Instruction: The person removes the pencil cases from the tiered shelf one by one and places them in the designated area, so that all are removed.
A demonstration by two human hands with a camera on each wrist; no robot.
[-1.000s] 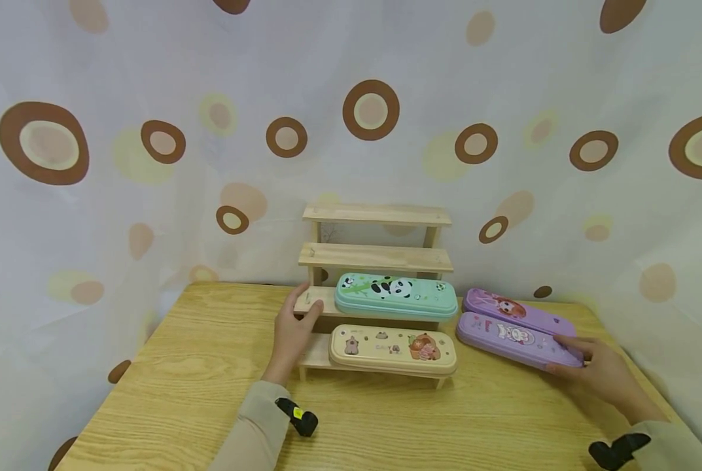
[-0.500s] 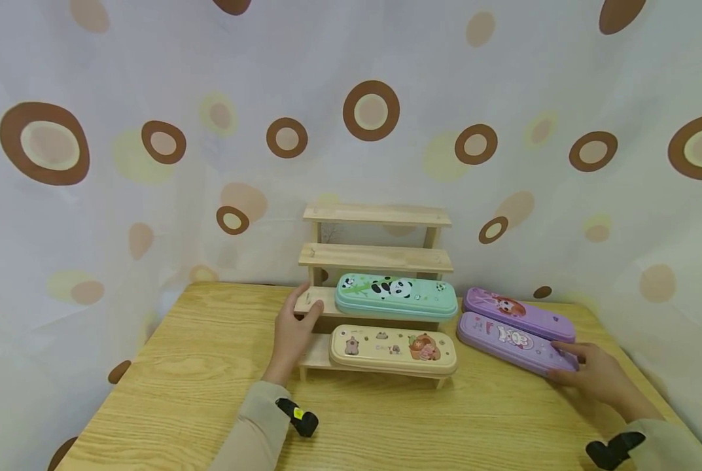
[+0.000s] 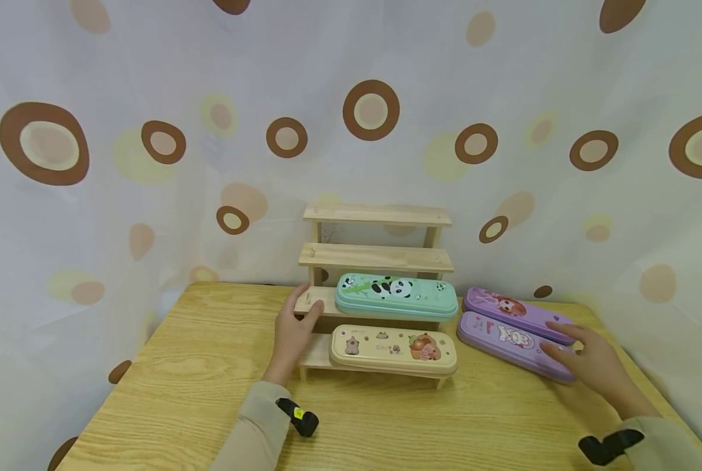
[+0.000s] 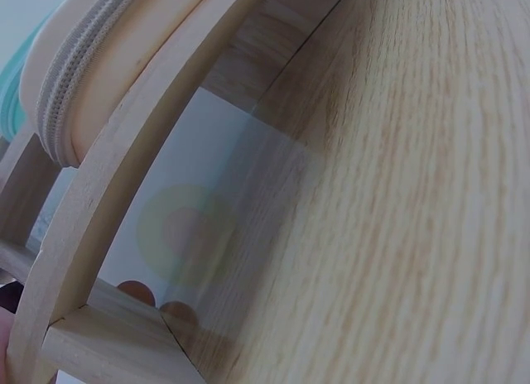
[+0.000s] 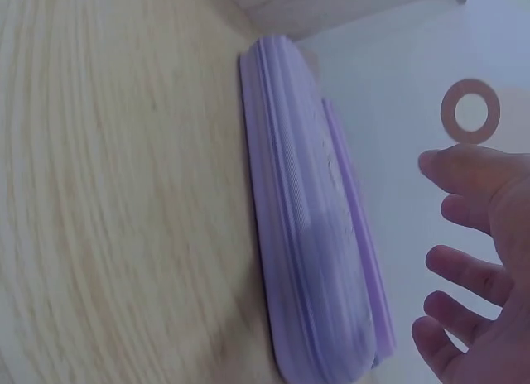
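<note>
A tiered wooden display stand (image 3: 374, 256) stands at the table's back. My left hand (image 3: 292, 333) grips the left end of its second tier from the bottom, thumb in front. A mint panda pencil case (image 3: 418, 299) lies on that tier, and a cream pencil case (image 3: 380, 353) on the lowest one. To the right, a lilac pencil case (image 3: 486, 335) with a rabbit picture lies in front of a purple pencil case (image 3: 521, 313). Over their right ends my right hand (image 3: 598, 366) hovers with fingers spread. In the right wrist view its fingertips (image 5: 443, 260) are apart from both cases.
The two upper tiers are bare wood. Everything stands on a light wooden table (image 3: 209, 373), backed by a pale curtain (image 3: 150, 72) with brown rings. The purple case lies near the table's right back part.
My right hand has let go of the lilac case's right end and risen back over the purple case. The lilac case's right end has shifted slightly toward me. My left hand stays put.
</note>
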